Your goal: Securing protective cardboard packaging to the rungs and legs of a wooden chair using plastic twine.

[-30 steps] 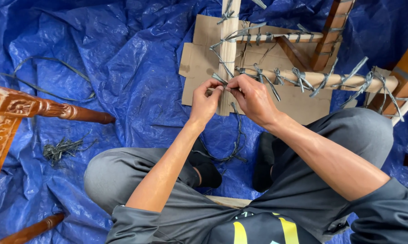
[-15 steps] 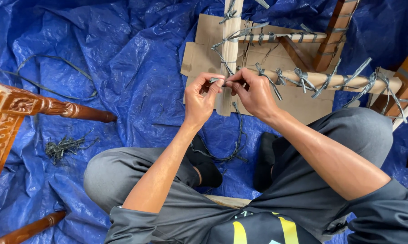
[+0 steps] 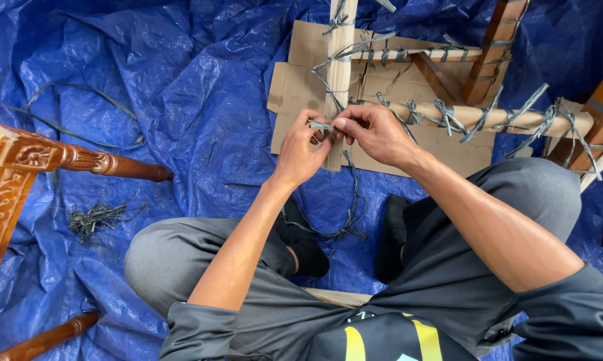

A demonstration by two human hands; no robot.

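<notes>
Pinching grey strap (image 3: 320,125), left hand (image 3: 301,148), right hand (image 3: 375,134) — wooden frame (image 3: 338,80)

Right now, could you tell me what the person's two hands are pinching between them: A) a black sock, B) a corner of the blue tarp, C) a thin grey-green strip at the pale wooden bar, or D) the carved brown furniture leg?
C: the left hand and right hand meet on a thin grey-green strip at the upright pale wooden bar.

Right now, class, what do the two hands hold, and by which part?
Left hand and right hand pinch a thin grey-green strip between fingertips, at its short stretch beside the upright wooden bar.
</notes>
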